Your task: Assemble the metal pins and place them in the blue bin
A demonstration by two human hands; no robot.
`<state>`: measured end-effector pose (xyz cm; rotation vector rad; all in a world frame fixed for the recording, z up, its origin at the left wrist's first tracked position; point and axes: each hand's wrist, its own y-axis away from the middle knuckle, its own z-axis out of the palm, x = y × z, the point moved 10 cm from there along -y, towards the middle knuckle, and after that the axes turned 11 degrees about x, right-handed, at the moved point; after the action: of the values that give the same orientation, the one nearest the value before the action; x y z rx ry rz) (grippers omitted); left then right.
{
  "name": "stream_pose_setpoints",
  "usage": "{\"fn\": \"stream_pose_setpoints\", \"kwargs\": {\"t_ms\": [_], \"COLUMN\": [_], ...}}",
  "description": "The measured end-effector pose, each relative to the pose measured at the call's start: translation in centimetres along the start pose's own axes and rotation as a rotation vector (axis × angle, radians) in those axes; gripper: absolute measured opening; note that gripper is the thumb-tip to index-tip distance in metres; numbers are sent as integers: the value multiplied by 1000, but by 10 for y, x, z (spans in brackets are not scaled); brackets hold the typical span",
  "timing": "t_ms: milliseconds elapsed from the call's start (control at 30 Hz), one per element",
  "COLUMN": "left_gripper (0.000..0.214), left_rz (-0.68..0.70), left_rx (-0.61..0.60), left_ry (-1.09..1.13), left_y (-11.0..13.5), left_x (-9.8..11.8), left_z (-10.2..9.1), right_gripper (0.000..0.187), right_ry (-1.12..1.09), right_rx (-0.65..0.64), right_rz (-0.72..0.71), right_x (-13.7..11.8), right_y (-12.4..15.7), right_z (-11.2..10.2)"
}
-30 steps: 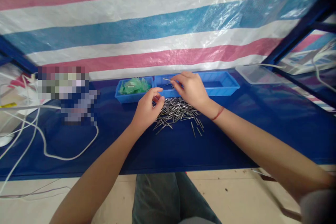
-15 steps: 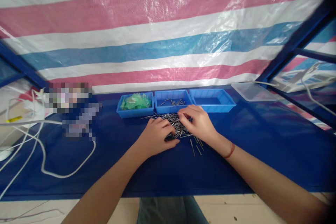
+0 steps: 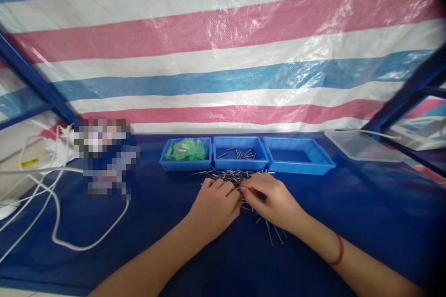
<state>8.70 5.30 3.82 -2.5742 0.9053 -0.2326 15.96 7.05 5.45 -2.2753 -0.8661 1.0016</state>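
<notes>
A heap of small metal pins (image 3: 230, 176) lies on the blue table (image 3: 174, 250), just in front of three blue trays. My left hand (image 3: 215, 206) rests on the near side of the heap with its fingers curled down into the pins. My right hand (image 3: 273, 200) sits beside it, fingertips pinched together at the pins. What either hand grips is hidden under the fingers. The middle tray (image 3: 239, 153) holds a few pins. The left tray (image 3: 186, 154) holds green plastic pieces. The right tray (image 3: 298, 155) looks bare inside.
White cables (image 3: 55, 222) loop across the left of the table beside a blurred-out patch. A clear plastic lid (image 3: 362, 146) lies at the back right. A striped pink, white and blue tarp (image 3: 223, 55) hangs behind, framed by blue metal bars.
My right hand came back from over the middle tray to the heap. Both hands closed in together on the pins, and the view tilted upward.
</notes>
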Motion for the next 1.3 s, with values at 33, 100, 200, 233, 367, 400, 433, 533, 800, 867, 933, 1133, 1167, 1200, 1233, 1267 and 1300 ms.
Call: {"fn": "stream_pose_setpoints", "kwargs": {"t_ms": [33, 100, 200, 233, 367, 400, 433, 533, 800, 867, 933, 1133, 1167, 1200, 1233, 1267, 1300], "left_gripper": [15, 16, 16, 16, 15, 14, 14, 12, 14, 15, 18, 19, 18, 18, 17, 18, 18], "left_rz": [-31, -112, -249, -288, -383, -399, -412, -428, -395, -375, -346, -310, -314, -317, -314, -305, -290], "left_rx": [7, 43, 136, 162, 209, 210, 211, 193, 181, 181, 173, 166, 174, 184, 194, 202, 211], "left_ry": [18, 99, 300, 368, 559, 586, 604, 631, 603, 566, 534, 518, 521, 521, 516, 505, 487], "left_y": [-1, -2, -3, -3, 0, 0, 1, 2, 2, 3, 2, -1, -2, -2, -2, -2, -3], "left_x": [-4, -13, -25, -28, -31, -30, -30, -29, -25, -24, -22, -24, -25, -27, -28, -29, -29], "left_z": [-2, -8, -20, -22, -22, -20, -19, -15, -11, -10, -9, -11, -13, -15, -18, -21, -24], "right_gripper": [16, 6, 8, 7, 10, 11, 11, 11, 13, 13, 11, 12, 12, 13, 13, 13, 12], "right_ry": [-18, -58, -103, -115, -213, -244, -272, -307, -287, -272, -268, -283, -272, -259, -246, -237, -229], "right_rx": [4, 14, 36, 47, 94, 100, 105, 118, 156, 152, 136, 115, 117, 117, 113, 105, 96], "right_rz": [-4, -3, 15, 33, 205, 246, 274, 297, 351, 332, 298, 207, 198, 191, 185, 180, 172], "right_x": [-2, -6, -8, -6, 11, 15, 18, 19, 23, 19, 13, 1, 1, 1, 2, 3, 4], "right_y": [0, -1, -2, -2, 1, 2, 3, 6, 10, 8, 7, 3, 3, 2, 2, 2, 2], "right_z": [-2, -5, -10, -11, -13, -13, -12, -12, -15, -15, -15, -20, -21, -21, -20, -19, -18]}}
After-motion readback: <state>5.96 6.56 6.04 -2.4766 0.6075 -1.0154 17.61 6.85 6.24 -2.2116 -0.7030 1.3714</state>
